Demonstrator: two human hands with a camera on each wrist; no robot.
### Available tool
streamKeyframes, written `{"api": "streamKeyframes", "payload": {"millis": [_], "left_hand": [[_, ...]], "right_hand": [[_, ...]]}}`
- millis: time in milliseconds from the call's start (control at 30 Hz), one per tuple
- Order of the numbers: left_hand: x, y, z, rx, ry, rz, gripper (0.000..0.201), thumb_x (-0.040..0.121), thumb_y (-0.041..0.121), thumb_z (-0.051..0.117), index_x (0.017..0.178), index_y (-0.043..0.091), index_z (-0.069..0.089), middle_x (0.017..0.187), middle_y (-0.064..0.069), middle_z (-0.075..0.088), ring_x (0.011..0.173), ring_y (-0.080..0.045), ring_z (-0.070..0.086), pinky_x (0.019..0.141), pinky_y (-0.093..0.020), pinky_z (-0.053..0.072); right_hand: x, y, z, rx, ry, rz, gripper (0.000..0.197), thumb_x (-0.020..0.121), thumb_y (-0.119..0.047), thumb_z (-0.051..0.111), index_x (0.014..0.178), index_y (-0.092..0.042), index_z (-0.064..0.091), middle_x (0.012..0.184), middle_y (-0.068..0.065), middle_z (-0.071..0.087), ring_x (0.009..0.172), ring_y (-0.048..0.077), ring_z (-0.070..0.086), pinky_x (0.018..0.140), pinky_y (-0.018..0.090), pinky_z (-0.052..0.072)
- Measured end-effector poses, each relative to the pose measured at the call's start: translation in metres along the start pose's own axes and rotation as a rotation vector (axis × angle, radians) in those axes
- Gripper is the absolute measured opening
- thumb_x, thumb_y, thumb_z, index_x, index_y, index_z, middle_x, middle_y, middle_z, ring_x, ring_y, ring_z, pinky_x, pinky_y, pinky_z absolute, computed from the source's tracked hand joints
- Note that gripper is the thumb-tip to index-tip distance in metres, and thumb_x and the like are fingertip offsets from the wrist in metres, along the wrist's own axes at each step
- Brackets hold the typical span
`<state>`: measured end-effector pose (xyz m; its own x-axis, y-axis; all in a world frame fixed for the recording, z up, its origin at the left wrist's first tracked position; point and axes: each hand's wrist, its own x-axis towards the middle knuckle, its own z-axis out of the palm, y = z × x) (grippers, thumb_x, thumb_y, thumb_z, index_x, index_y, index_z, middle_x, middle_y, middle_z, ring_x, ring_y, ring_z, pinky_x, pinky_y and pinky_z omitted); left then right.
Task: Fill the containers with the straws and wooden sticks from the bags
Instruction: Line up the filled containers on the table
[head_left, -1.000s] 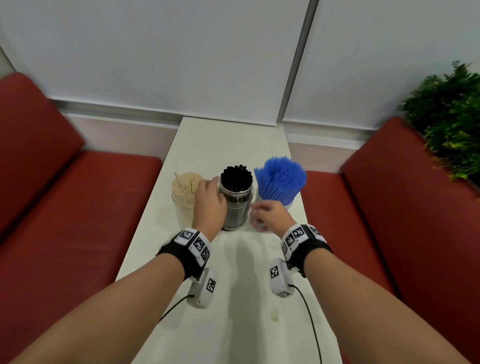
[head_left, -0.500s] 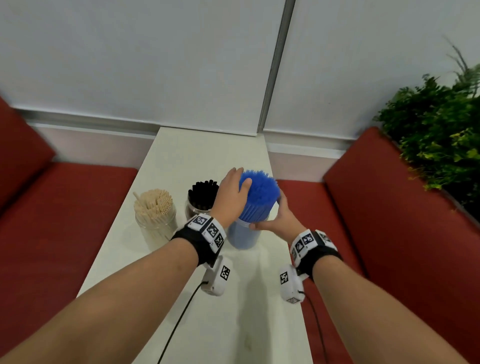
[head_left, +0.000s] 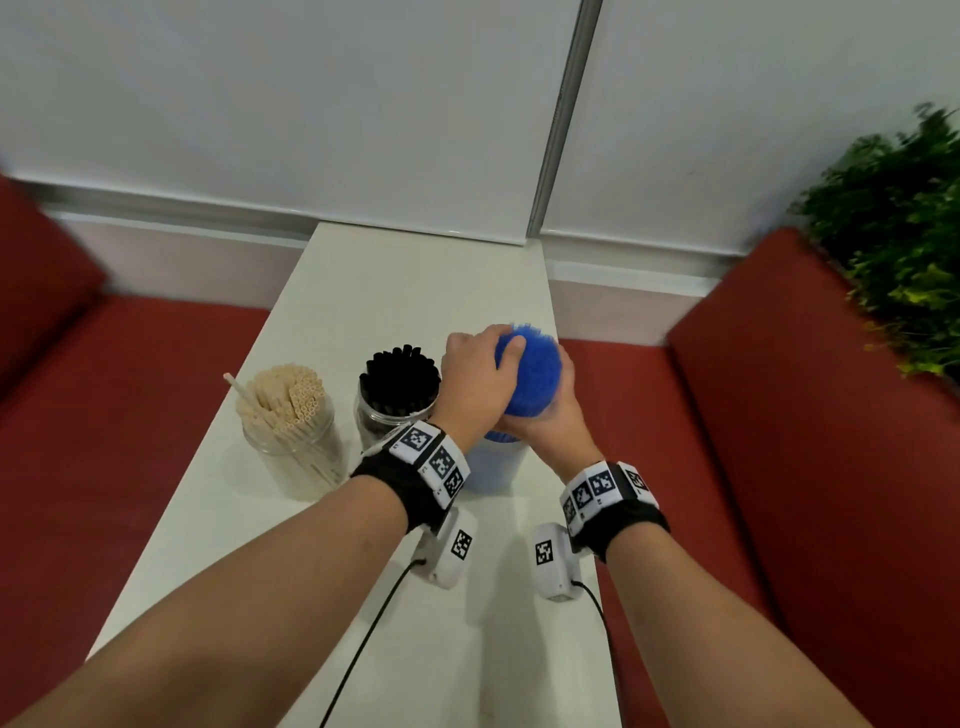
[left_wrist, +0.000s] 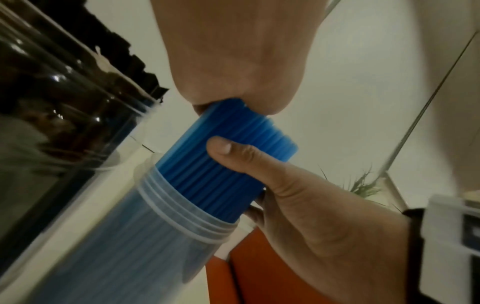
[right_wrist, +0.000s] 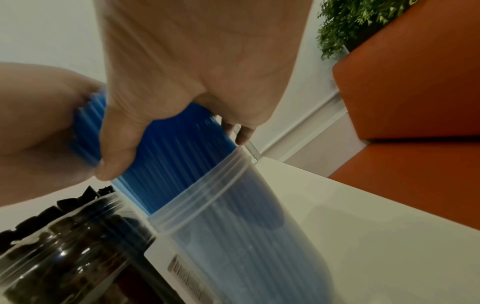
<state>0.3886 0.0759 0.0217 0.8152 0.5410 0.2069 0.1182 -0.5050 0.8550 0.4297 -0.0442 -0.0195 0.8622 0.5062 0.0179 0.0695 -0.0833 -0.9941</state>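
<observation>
A thick bundle of blue straws (head_left: 532, 376) (left_wrist: 215, 164) (right_wrist: 176, 152) stands in a clear plastic jar (head_left: 493, 467) (left_wrist: 145, 232) (right_wrist: 241, 226) on the white table (head_left: 415, 291). My left hand (head_left: 475, 384) (left_wrist: 233, 51) wraps the top left of the bundle. My right hand (head_left: 556, 415) (right_wrist: 187, 67) wraps the bundle from the right, just above the jar's rim. To the left stand a jar of black straws (head_left: 397, 397) (right_wrist: 64, 251) and a jar of pale wooden sticks (head_left: 291, 421).
Red bench seats (head_left: 119, 415) flank the narrow table on both sides. A green plant (head_left: 898, 228) sits behind the right bench. Cables run from both wrist cameras across the near tabletop (head_left: 467, 649).
My left hand left the black straw jar and went to the blue bundle. Both hands closed tighter round the straws, squeezing the fanned top into a compact bunch.
</observation>
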Motion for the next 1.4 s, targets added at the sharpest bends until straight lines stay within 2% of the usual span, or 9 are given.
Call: {"api": "streamKeyframes", "payload": {"millis": [133,333,567,800,867,967,1133,1300,1400], "left_hand": [[-0.002,-0.004,0.003,-0.244,0.075,-0.086,0.020,0.088,0.044,0.063,0.102,0.030,0.062,0.107,0.013,0.060,0.101,0.000,0.055,0.094,-0.030,0.049],[-0.001,0.014,-0.007,-0.351,0.034,-0.133,0.042,0.085,0.047,0.066,0.124,0.034,0.055,0.113,0.013,0.061,0.103,-0.002,0.059,0.089,-0.021,0.049],[0.002,0.023,-0.030,-0.280,0.197,-0.027,0.025,0.095,0.037,0.055,0.118,0.028,0.060,0.121,0.010,0.055,0.110,-0.002,0.052,0.092,-0.017,0.040],[-0.017,0.021,-0.019,0.057,-0.145,0.269,0.038,0.096,-0.002,0.040,0.127,0.006,0.061,0.133,-0.008,0.056,0.124,-0.019,0.050,0.101,-0.007,0.022],[-0.020,0.022,-0.027,0.113,-0.200,0.264,0.042,0.099,0.001,0.036,0.136,0.011,0.053,0.141,-0.005,0.049,0.132,-0.021,0.042,0.112,-0.016,0.021],[-0.024,0.023,-0.053,0.108,-0.039,0.279,0.041,0.104,0.009,0.031,0.142,0.015,0.045,0.147,-0.003,0.043,0.142,-0.016,0.029,0.122,-0.031,0.007],[-0.032,0.014,-0.123,-0.025,0.259,0.334,0.048,0.096,-0.003,0.031,0.136,0.013,0.051,0.144,-0.002,0.047,0.145,-0.013,0.026,0.123,-0.040,0.000],[-0.032,-0.038,-0.211,-0.131,0.677,0.278,0.059,0.079,-0.011,0.031,0.128,0.008,0.057,0.131,-0.005,0.056,0.128,-0.017,0.047,0.113,-0.034,0.033],[-0.028,-0.092,-0.248,-0.342,0.755,-0.072,0.058,0.077,-0.014,0.029,0.123,0.003,0.060,0.124,-0.009,0.061,0.121,-0.020,0.056,0.108,-0.032,0.041]], "right_hand": [[-0.003,0.004,0.002,-0.061,0.080,0.000,0.106,0.051,-0.020,0.100,0.135,-0.034,0.037,0.120,-0.014,0.061,0.103,-0.007,0.065,0.075,0.014,0.055],[-0.006,-0.014,0.002,-0.059,0.097,-0.059,0.102,0.054,-0.023,0.100,0.138,-0.029,0.042,0.125,-0.012,0.062,0.111,-0.001,0.065,0.083,0.019,0.056],[-0.024,-0.037,-0.014,-0.188,0.157,-0.127,0.120,0.054,-0.042,0.097,0.145,-0.051,0.019,0.149,-0.006,0.033,0.139,0.006,0.036,0.105,0.017,0.035],[-0.035,-0.042,0.004,-0.585,-0.018,-0.190,0.089,0.090,-0.029,0.073,0.160,-0.020,0.018,0.167,0.000,0.010,0.144,-0.006,0.014,0.124,0.041,0.023],[-0.036,-0.047,0.004,-0.718,-0.006,-0.120,0.087,0.092,-0.036,0.069,0.161,-0.023,0.017,0.169,-0.002,0.006,0.152,0.007,0.010,0.126,0.051,0.013],[-0.044,-0.063,0.009,-0.793,0.076,-0.148,0.089,0.089,-0.047,0.068,0.160,-0.029,0.019,0.169,-0.005,0.006,0.156,0.018,0.000,0.125,0.054,-0.003],[-0.051,-0.112,0.066,-0.573,0.241,-0.459,0.054,0.103,-0.019,0.053,0.154,-0.017,0.038,0.163,0.001,0.030,0.155,0.016,0.015,0.125,0.051,0.016],[-0.043,-0.155,0.176,-0.688,0.011,-0.735,0.052,0.101,-0.006,0.045,0.152,-0.004,0.039,0.160,0.012,0.037,0.153,0.024,0.022,0.127,0.042,0.013],[-0.040,-0.152,0.246,-0.929,-0.154,-0.925,0.052,0.101,-0.012,0.046,0.152,-0.003,0.039,0.160,0.013,0.036,0.153,0.027,0.024,0.126,0.044,0.012]]}}
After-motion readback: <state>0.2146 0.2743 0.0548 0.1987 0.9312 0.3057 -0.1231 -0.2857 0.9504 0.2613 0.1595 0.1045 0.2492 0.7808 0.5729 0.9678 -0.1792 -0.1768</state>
